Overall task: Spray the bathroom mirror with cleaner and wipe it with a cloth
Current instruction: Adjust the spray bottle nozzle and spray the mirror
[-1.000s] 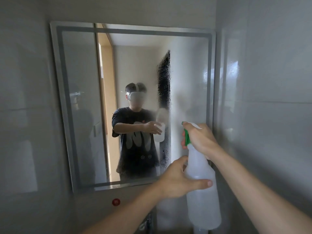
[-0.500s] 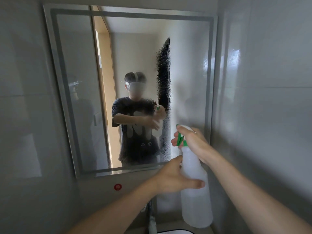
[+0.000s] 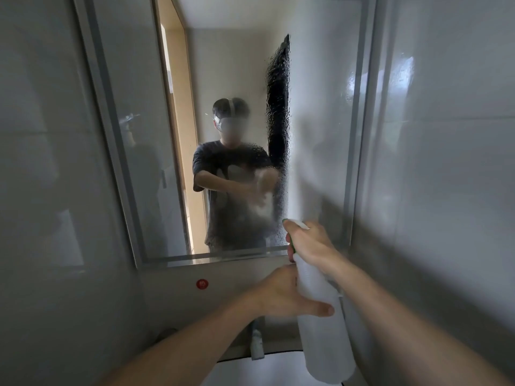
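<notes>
As the bottle (image 3: 323,338) sinks, left hand (image 3: 280,298) and right hand (image 3: 313,246) stay clamped round it.

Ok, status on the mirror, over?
Right hand on spray bottle trigger, left hand gripping its body. Mirror beaded with droplets mid-pane, unwiped. No cloth in view.

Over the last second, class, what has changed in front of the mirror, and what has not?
The right hand and left hand have carried the spray bottle down, from partway up the right side of the mirror to its bottom edge. Nothing was picked up or released. Unchanged: the right hand grips the trigger head, the left hand holds the bottle's body.
</notes>
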Demonstrator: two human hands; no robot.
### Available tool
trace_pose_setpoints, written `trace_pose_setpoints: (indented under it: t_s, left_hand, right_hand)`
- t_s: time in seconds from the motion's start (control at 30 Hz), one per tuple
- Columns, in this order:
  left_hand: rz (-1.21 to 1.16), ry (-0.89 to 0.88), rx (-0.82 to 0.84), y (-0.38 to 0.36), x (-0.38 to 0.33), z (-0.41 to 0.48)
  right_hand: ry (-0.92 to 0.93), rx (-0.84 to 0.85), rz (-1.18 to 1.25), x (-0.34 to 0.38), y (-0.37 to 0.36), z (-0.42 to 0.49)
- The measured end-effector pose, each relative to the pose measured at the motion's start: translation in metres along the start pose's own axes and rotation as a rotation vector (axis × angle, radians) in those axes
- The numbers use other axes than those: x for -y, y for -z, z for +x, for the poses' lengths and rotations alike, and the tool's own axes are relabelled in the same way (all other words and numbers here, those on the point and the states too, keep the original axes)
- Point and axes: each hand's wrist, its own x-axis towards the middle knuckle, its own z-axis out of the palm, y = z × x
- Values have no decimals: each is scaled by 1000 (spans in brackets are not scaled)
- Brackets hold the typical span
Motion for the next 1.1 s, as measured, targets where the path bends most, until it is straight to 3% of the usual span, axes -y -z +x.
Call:
trace_pose_setpoints:
  t_s: [0.5,0.8,1.1]
  left_hand:
    - [32,96,-12,18,23,-16]
    - [57,180,-11,33,44,-40]
    - [86,240,-106,53,63,-55]
  right_hand:
    - [117,101,48,-14,-41,11]
    - [26,116,150,-13,-85,12]
    - [147,305,277,-2,-113,13]
